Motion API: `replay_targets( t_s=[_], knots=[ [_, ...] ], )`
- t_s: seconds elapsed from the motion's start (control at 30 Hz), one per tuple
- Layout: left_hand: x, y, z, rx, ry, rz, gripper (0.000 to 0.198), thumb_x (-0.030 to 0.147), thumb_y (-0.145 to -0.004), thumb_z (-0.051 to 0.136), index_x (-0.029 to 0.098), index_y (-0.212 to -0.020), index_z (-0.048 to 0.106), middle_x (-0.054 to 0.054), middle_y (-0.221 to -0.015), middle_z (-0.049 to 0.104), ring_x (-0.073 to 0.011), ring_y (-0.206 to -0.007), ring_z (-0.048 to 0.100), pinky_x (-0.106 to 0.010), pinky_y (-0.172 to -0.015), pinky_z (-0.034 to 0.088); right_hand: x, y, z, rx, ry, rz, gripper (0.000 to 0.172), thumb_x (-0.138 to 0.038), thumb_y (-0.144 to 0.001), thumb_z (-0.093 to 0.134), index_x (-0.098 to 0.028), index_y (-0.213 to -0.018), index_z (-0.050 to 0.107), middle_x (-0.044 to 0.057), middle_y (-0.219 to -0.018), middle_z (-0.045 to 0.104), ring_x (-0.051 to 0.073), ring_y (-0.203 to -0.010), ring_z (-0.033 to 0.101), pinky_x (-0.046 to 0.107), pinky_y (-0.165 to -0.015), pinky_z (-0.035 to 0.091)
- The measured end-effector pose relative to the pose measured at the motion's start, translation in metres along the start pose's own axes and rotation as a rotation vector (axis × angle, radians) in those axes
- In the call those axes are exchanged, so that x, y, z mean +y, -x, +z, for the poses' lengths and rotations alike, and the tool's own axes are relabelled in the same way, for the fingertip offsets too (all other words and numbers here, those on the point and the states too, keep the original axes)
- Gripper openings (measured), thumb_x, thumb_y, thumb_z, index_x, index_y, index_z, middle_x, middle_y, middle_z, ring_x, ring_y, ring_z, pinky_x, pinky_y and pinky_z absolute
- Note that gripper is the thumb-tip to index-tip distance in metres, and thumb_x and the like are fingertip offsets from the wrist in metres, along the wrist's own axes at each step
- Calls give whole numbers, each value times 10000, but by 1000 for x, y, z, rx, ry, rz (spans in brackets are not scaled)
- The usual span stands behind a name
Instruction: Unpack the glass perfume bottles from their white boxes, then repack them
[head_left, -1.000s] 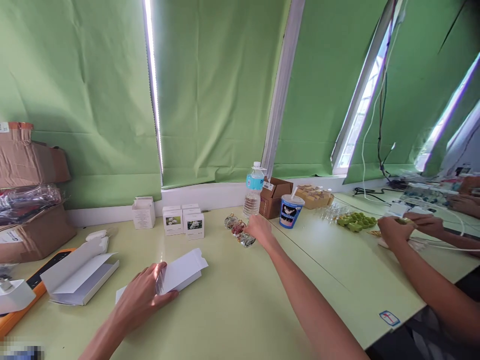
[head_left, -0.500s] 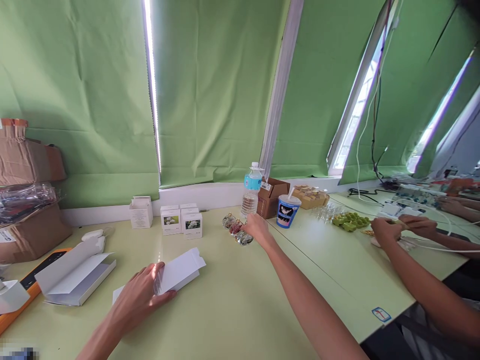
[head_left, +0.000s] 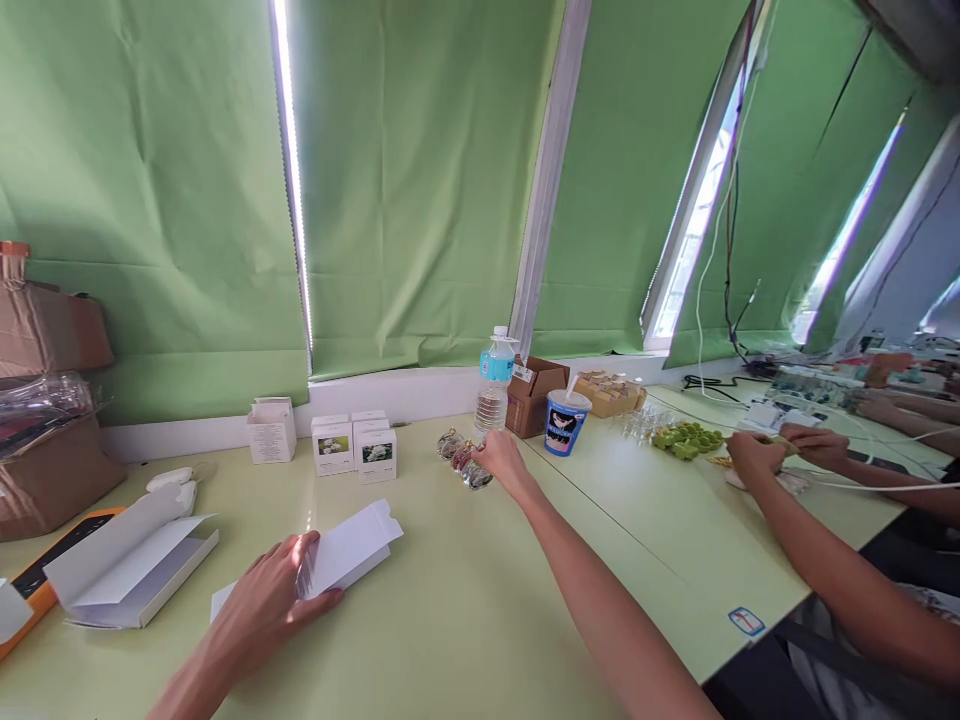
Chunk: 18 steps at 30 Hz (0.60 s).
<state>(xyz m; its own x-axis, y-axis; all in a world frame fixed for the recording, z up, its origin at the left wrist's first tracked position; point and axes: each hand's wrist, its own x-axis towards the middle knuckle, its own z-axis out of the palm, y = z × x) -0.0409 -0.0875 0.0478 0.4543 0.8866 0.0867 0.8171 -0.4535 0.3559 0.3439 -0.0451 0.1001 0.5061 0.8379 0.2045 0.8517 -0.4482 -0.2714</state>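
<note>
My left hand (head_left: pixel 264 607) is wrapped round a white cardboard box (head_left: pixel 352 548) that lies on the table, its flap end pointing away to the right. My palm covers part of the box. Farther off, my right hand (head_left: pixel 502 462) reaches to a small cluster of shiny packets (head_left: pixel 463 462), silvery with reddish and gold parts. Its fingers are bent together at the near right packet; whether that packet is off the table I cannot tell. Just behind the packets stands a clear water bottle (head_left: pixel 493 388) with a blue label.
White boxes with flower pictures (head_left: pixel 354 447) and an open white box (head_left: pixel 271 430) stand at the back. An opened white carton (head_left: pixel 142 570) lies left. A blue cup (head_left: pixel 564 422) and brown box (head_left: pixel 534 400) stand right, before a co-worker's hands (head_left: pixel 757 455).
The whole view has shifted slightly, so most things sit a little farther left. Both hands keep their places, my left on the box and my right at the packets.
</note>
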Motion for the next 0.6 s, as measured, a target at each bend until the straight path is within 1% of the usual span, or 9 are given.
replay_targets(
  t_s=[0.17,0.3,0.47,0.6],
  knots=[
    [1,0,-1,3,-4,2,639,599,-810,488,155,-1267,442,-137,-1250,589,-262,-1092,568,-330,-863,427,3,2,1,6,26,-40,137,-268,-769,637,-142,-724,666,111,-773,669,203,-741,643,233,-559,341],
    [0,-1,0,11,-2,2,633,600,-802,495,166,-1260,450,-134,-1235,597,-262,-1082,576,-325,-858,429,2,2,0,20,47,-47,139,-275,-769,634,-146,-722,660,119,-779,673,207,-747,643,234,-555,328],
    [-1,0,1,17,13,5,641,588,-807,499,151,-1273,448,-149,-1239,592,-269,-1075,575,-342,-871,424,5,2,-11,39,59,-51,159,-281,-793,592,-150,-739,665,128,-774,680,213,-747,645,243,-549,313],
    [0,0,0,26,20,16,635,591,-805,497,153,-1262,462,-150,-1225,600,-276,-1072,578,-353,-865,425,18,11,-19,33,71,-66,205,-300,-823,543,-152,-761,670,135,-764,685,214,-736,641,251,-539,307]
  ],
)
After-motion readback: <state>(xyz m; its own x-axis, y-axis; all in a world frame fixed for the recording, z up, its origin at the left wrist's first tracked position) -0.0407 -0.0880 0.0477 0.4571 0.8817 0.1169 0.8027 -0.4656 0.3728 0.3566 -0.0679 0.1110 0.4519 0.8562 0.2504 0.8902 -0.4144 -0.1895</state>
